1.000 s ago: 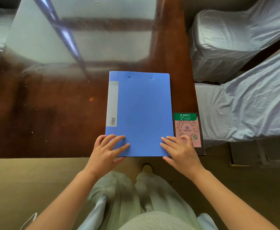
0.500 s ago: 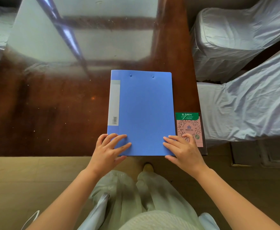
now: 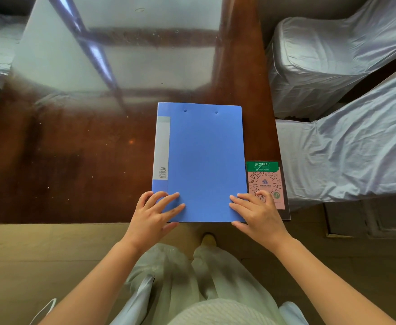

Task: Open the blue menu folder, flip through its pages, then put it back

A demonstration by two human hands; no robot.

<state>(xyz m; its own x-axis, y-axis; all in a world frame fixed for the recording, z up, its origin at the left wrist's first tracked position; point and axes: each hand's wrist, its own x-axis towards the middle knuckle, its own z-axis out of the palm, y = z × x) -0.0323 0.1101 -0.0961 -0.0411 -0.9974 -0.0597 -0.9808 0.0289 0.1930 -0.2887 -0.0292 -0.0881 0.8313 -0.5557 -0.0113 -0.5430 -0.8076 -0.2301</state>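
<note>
The folder [image 3: 204, 160] lies shut and flat on the worktop [image 3: 63, 160], its near edge at the worktop's near edge. The left hand [image 3: 155, 213] rests on the folder's near left corner, fingers [image 3: 168, 199] spread flat. The right hand [image 3: 256, 213] rests on its near right corner, fingers spread, partly over a card [image 3: 263, 177] just right of the folder.

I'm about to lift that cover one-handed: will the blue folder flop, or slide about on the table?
The blue folder lies flat with straight edges, so its cover is probably fairly stiff and should hinge at the spine on the left rather than droop. The table is glossy, so it may well slide when pushed; the left hand pressing the near corner should steady it. It looks thin, likely light.
</note>
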